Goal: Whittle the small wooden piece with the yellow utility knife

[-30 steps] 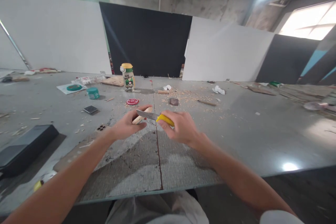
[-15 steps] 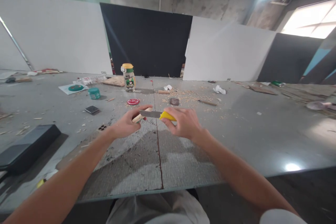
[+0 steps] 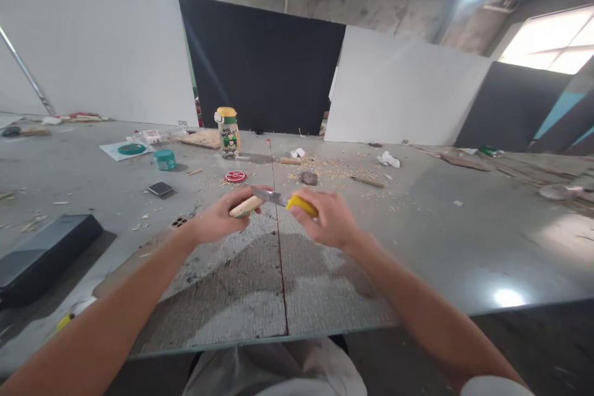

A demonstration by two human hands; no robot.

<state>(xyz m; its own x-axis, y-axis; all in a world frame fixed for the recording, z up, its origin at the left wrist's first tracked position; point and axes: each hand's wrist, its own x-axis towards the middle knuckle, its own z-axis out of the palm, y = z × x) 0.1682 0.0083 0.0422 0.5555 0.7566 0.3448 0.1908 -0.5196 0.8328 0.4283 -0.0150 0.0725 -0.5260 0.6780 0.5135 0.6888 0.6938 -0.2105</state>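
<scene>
My left hand [image 3: 216, 215] is closed around a short pale wooden stick [image 3: 245, 206], whose near end sticks out toward me. In my right hand [image 3: 331, 216] is the yellow handle of a knife [image 3: 302, 204]. The knife's grey blade points left and lies against or just over the far end of the stick; exact contact is hard to tell. Both hands are above the table, close together near its middle seam. Just beyond my left hand lies a round red and white lid [image 3: 236, 177]. A dark brownish block [image 3: 309, 179] rests beyond the knife.
Wood shavings [image 3: 331, 168] are scattered past my hands. A drink bottle with a yellow lid [image 3: 228, 133] stands at the back, left of it a teal jar [image 3: 164, 159]. A long dark case [image 3: 49, 253] lies at the left, and a thin carving tool [image 3: 367, 182] right of centre.
The knife blade has tilted, its tip angled further up and away. The wooden stick has turned slightly, showing more of its pale side. Both hands stay close together.
</scene>
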